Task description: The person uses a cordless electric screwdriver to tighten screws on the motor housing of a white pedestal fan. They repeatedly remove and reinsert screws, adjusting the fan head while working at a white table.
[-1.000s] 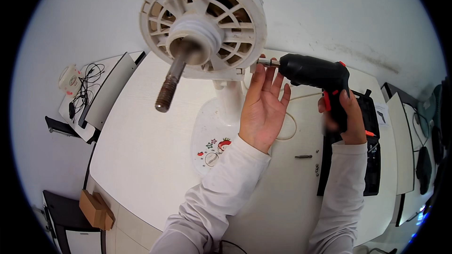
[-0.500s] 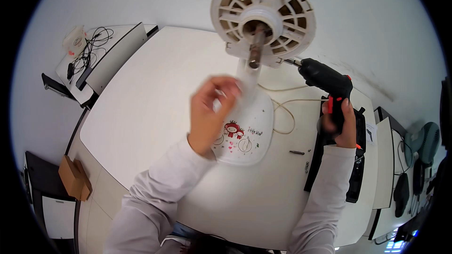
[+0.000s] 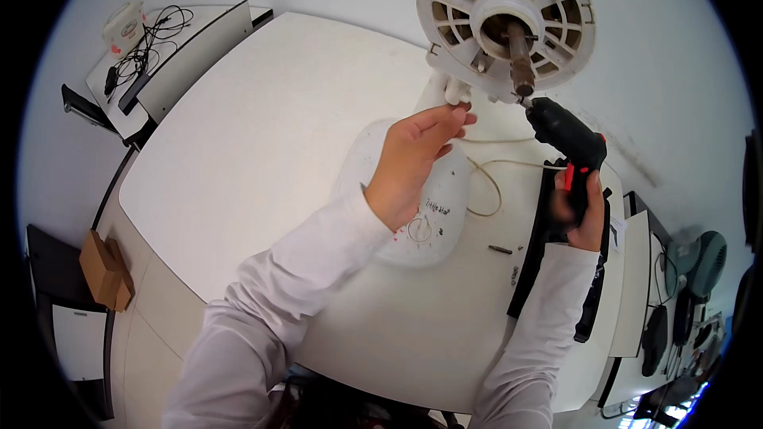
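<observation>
An electric fan stands on the table, its round white motor housing (image 3: 453,36) bare of blades and a metal shaft (image 3: 520,59) sticking out of the middle. My left hand (image 3: 405,163) is closed, fingertips at a small white knob (image 3: 456,94) below the housing; the fingers partly hide what they grip. In my right hand (image 3: 586,218) is a black and red cordless screwdriver (image 3: 566,129), held by its handle. Its bit meets the housing's lower edge, just below the shaft's end. The fan's white base (image 3: 445,226), with printed drawings, lies under my left hand.
A loose screwdriver bit (image 3: 500,249) and small screws (image 3: 515,275) lie on the white table (image 3: 262,151). An open black tool case (image 3: 531,270) sits beside my right forearm. The fan's cord (image 3: 499,199) loops behind. A side table at left carries tangled black cables (image 3: 151,56).
The fan's housing has swung right, and the screwdriver's bit now sits nearer the shaft. My left hand has risen to the knob under the housing. The view has shifted slightly.
</observation>
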The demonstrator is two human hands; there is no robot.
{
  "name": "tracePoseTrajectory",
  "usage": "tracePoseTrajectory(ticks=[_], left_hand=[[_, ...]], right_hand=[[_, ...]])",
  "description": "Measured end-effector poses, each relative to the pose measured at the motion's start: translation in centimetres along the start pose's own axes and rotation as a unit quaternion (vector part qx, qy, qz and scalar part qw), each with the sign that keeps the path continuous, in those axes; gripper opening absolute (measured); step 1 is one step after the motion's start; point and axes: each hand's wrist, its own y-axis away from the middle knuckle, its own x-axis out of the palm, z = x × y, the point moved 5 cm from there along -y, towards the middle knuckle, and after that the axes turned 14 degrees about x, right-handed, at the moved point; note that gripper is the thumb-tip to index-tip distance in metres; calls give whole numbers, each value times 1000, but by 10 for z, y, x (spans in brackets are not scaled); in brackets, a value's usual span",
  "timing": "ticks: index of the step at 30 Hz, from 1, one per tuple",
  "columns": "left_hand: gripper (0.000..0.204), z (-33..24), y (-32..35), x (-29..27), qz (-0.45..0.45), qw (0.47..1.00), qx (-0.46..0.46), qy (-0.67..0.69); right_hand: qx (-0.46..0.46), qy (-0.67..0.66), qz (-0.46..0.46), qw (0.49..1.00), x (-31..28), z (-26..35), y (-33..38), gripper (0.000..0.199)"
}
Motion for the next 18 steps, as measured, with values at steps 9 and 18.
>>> tracePoseTrajectory(ticks=[9, 18], left_hand=[[39, 21, -20, 56, -92, 945, 2, 315], [38, 33, -28, 65, -185, 921, 20, 341]], right_hand=[[7, -2, -8, 1000, 0, 2, -1, 45], [-1, 36, -19, 999, 1, 10, 6, 48]])
